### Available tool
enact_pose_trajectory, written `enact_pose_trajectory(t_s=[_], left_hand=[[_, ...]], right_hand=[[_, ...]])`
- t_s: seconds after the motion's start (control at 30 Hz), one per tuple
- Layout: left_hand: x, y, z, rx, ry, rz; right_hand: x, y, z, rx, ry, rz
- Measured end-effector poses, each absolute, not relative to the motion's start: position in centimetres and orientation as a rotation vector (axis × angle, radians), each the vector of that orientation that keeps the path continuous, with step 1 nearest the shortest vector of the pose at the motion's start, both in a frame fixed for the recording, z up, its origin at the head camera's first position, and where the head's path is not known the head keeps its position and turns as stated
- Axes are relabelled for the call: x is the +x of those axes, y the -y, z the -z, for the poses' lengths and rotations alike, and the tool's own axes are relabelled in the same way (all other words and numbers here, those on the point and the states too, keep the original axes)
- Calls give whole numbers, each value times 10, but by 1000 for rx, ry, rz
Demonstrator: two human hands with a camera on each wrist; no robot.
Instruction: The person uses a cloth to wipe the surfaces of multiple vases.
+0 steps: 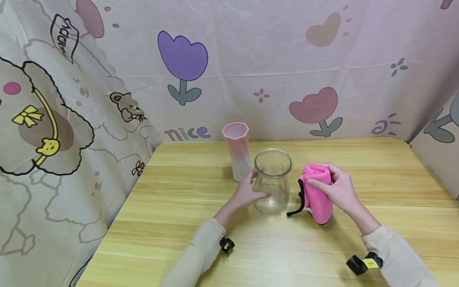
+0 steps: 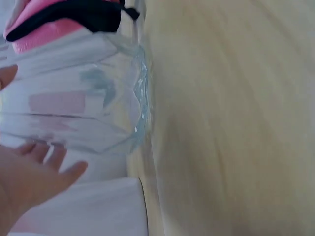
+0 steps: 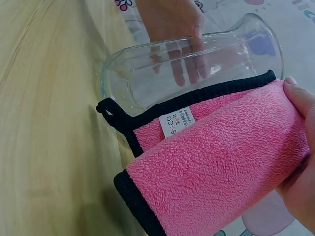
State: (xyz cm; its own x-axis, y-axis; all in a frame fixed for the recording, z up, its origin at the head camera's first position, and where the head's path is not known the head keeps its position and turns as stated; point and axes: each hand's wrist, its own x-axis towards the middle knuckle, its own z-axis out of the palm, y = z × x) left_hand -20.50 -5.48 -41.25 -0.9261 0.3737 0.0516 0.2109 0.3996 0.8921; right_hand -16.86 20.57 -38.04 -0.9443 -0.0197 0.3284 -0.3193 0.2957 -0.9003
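Observation:
A clear glass vase (image 1: 273,195) with a wide rim stands upright on the table. My left hand (image 1: 247,191) is at its left side, thumb in front and fingers spread behind; in the left wrist view the fingers (image 2: 56,157) look relaxed, and whether they touch the glass I cannot tell. To the right of the vase, my right hand (image 1: 338,187) grips a folded pink towel (image 1: 317,195) near its top, thumb on the near face. Black trim, a hanging loop and a white label (image 3: 177,121) show on the towel in the right wrist view.
A pink-and-white vase (image 1: 237,153) stands just behind and left of the glass one. All of it rests on a light wooden table (image 1: 172,207). A printed cloth (image 1: 244,52) hangs behind the table, and more hangs at both sides.

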Motion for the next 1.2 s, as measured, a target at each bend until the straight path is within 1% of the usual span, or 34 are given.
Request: enact_pose_trajectory(t_s=[0.1, 0.2, 0.37, 0.5, 0.67, 0.77, 0.93, 1.0, 1.2], left_hand=[[-211, 58, 413, 645, -2383, -1580], [-213, 59, 413, 704, -2312, -1580], [-211, 60, 414, 596, -2326, -1546], [-207, 62, 417, 490, -2383, -1570], [-203, 62, 418, 497, -2442, -1607], [-195, 62, 405, 523, -2440, -1624], [-197, 62, 409, 530, -2448, -1624], [-202, 63, 418, 533, -2458, -1618], [-204, 62, 419, 553, -2450, -1628]], right_hand=[[-167, -205, 381, 308, 2328, -1704], [-167, -202, 383, 319, 2346, -1711], [-169, -198, 383, 330, 2384, -1682], [-177, -196, 370, 324, 2379, -1613], [-187, -194, 349, 417, 2278, -1622], [-190, -194, 344, 500, 2255, -1650], [-191, -192, 349, 578, 2257, -1702], [-192, -191, 354, 583, 2282, -1693], [-193, -184, 371, 572, 2435, -1611]])
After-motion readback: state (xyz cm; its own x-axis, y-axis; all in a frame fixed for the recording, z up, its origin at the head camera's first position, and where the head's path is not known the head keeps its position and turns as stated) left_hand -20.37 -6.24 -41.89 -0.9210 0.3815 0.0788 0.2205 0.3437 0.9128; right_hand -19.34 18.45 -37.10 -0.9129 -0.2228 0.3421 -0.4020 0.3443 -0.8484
